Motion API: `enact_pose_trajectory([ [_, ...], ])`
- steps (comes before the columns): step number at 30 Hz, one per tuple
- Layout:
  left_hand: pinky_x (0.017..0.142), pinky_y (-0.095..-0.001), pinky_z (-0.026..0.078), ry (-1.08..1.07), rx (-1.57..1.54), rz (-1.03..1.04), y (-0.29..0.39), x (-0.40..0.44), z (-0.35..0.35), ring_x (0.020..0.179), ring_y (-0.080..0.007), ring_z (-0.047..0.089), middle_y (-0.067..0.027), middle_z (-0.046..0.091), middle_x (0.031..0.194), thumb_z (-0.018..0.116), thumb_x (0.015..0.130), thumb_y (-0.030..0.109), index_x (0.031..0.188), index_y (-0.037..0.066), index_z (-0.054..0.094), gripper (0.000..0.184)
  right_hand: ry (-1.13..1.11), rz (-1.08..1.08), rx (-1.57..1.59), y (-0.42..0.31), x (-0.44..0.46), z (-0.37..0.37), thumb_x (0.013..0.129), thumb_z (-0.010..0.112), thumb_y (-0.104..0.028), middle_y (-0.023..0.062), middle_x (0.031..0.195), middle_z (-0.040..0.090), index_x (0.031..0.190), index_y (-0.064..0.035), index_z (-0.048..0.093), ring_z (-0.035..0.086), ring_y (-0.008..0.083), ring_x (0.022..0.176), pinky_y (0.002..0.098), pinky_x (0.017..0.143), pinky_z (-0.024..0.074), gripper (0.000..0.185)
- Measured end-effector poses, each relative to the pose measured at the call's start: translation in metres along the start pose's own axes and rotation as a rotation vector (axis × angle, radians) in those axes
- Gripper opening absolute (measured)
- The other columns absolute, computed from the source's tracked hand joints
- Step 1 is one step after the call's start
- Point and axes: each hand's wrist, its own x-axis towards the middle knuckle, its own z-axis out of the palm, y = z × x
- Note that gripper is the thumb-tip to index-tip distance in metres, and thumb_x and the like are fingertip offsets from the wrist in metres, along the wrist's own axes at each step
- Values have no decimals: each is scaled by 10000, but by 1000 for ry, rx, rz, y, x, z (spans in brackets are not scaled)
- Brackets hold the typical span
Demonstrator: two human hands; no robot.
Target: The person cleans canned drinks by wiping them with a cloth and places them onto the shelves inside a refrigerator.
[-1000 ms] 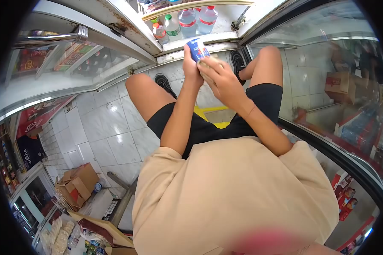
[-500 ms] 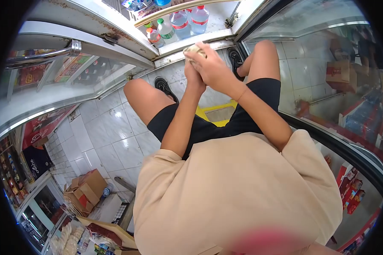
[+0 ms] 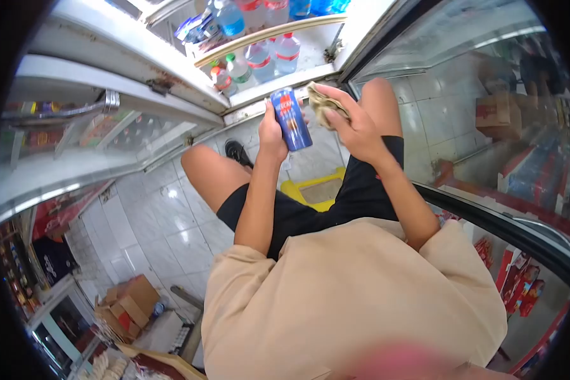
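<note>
A blue drink can with a red label reading Nescafe stands slightly tilted in my left hand, whose fingers wrap round its side. Just right of the can, my right hand grips a crumpled, dull greenish-beige cloth. A small gap separates the cloth from the can. Both hands are in front of the open fridge, above the floor between my knees. Part of the can's lower left side is covered by my left hand.
Several water bottles stand on the fridge's lower shelves, behind a shelf rail. Glass doors flank me left and right. A yellow stool is beneath me. A cardboard box lies on the floor behind left.
My hands were together around the cloth; now they are apart, with the can showing in my left hand and the cloth in my right. The view has shifted slightly, showing more fridge shelving.
</note>
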Motion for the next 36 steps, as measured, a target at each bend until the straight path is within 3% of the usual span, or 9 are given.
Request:
enact_pose_trajectory([
  [2,807,-388,615,-62,5,-53,-4,0,8,934,-227,712,-135,702,1147,288,1067,624,1281,54,581,676,134,-158,-155,25,7,7,1006,534,-27,145,1434,538,1435,-48,525,563,256,1279,362,1062,449,429],
  [5,812,-370,610,-26,-123,-83,2,-9,34,911,-212,713,-116,706,1117,328,1045,658,1237,82,596,664,75,-236,-419,27,11,33,972,574,-72,279,1431,477,1378,-132,606,567,477,1194,436,1032,476,412],
  [10,698,-352,593,169,-62,-18,-5,5,2,762,-175,685,-61,672,886,461,1035,611,1105,78,618,561,-85,-79,-387,12,-29,36,978,565,-58,221,1347,545,1377,-116,607,590,402,1185,430,999,488,405],
  [14,712,-390,604,183,171,66,-5,27,-22,791,-229,702,-102,701,952,367,1070,583,1188,56,622,597,-299,111,-60,9,-52,6,979,551,-51,119,1241,608,1386,-86,599,594,263,1137,380,1002,467,411],
  [20,700,-342,590,45,125,-52,-3,4,10,778,-170,690,-83,710,966,371,1057,615,1189,46,626,638,171,-76,-206,28,-2,-2,961,596,-115,143,1254,571,1400,-99,589,561,289,1193,386,1024,454,439],
  [24,767,-329,581,68,77,-22,-7,-2,24,842,-186,699,-90,711,1014,389,1070,576,1211,49,608,587,117,-205,-459,32,15,41,927,644,-118,210,1289,508,1402,-178,593,556,431,1146,442,998,470,481],
  [27,736,-312,576,131,43,88,-2,4,14,818,-185,699,-77,701,972,425,1069,554,1194,59,597,538,11,-164,-496,25,-2,47,922,654,-113,210,1285,513,1404,-177,589,565,440,1135,455,995,471,491],
  [31,595,-312,568,150,85,146,6,17,-12,657,-177,667,-42,664,800,475,1023,626,1022,99,631,550,-252,23,-321,7,-44,34,890,672,-51,186,1284,555,1391,-156,596,595,387,1155,427,1004,485,518],
  [36,602,-282,551,173,38,98,9,14,-3,658,-114,644,-9,653,800,482,1037,592,1030,91,642,526,-70,22,-176,6,-29,12,893,656,-13,168,1253,629,1378,-92,599,609,312,1176,394,1035,469,494],
])
